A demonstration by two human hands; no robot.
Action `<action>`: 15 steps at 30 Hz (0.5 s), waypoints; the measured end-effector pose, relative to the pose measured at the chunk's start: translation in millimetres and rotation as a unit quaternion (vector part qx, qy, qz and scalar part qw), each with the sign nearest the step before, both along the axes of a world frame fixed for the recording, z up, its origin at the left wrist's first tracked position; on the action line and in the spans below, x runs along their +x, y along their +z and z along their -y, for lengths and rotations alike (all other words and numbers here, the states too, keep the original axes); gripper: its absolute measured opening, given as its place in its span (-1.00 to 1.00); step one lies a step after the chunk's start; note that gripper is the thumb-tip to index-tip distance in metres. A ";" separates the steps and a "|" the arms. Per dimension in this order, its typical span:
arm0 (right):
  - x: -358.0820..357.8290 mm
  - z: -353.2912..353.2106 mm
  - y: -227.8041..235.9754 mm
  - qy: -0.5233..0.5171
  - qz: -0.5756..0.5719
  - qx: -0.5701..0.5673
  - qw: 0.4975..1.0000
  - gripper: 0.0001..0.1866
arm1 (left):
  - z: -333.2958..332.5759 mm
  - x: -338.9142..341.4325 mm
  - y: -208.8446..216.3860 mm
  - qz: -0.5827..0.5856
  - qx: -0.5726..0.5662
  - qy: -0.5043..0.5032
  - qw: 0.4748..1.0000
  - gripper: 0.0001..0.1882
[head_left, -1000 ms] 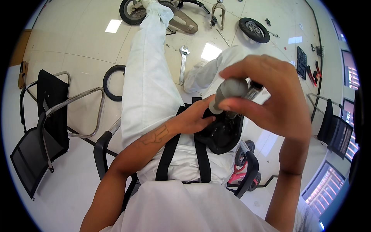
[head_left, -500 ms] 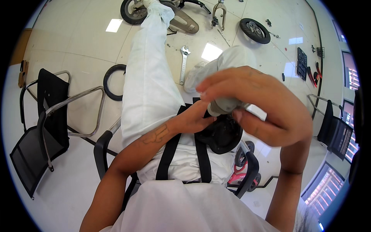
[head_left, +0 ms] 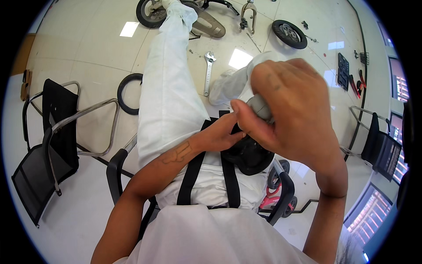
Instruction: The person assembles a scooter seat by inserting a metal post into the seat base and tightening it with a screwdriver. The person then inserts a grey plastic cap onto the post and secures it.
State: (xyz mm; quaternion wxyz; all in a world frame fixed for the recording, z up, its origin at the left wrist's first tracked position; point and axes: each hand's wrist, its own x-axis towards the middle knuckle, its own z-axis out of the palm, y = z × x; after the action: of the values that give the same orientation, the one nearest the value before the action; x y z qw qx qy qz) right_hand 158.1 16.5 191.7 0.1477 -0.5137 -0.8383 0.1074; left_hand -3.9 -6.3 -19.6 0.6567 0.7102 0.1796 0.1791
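Note:
A glossy black curved part [head_left: 250,156] rests on my lap, its exact kind not clear. My left hand [head_left: 220,135] is closed at its upper left edge, thumb lying along it and the other fingers largely hidden. Above the part, my right hand [head_left: 296,110] wraps around a grey rounded handle [head_left: 259,107], thumb on the near side and fingers curled over. The handle's rounded end shows between thumb and fingers. What lies below it is covered by my hand.
An adjustable wrench [head_left: 209,74] lies on the tiled floor ahead. Farther off are a small wheel [head_left: 289,34], a metal fork [head_left: 249,16] and a partly dismantled bike [head_left: 206,21]. A loose tyre [head_left: 127,93] and black chair [head_left: 61,127] are left; a tool case [head_left: 343,71] is right.
My right hand has turned and shifted, going from loosely spread fingers over the grey handle to a closed grip around it. My left hand stays at the black part.

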 end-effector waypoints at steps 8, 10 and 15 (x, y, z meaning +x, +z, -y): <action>33.0 -18.6 3.5 0.186 -0.264 -0.268 0.908 -0.59 | -6.4 -0.6 20.8 0.054 -0.098 -0.009 0.994 -0.33; 38.9 -22.1 2.5 0.201 -0.276 -0.279 0.898 -0.61 | -7.8 -1.8 19.8 0.021 -0.129 -0.037 0.991 -0.34; 34.3 -22.9 -0.8 0.147 -0.234 -0.200 0.940 -0.67 | -5.5 2.3 22.1 0.048 -0.044 0.017 0.998 -0.38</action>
State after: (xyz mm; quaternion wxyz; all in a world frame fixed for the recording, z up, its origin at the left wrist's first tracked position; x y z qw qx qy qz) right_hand 192.4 39.3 190.9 0.2162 -0.3641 -0.8075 0.4105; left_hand -1.6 -0.8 2.5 0.6922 0.6679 0.1673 0.2164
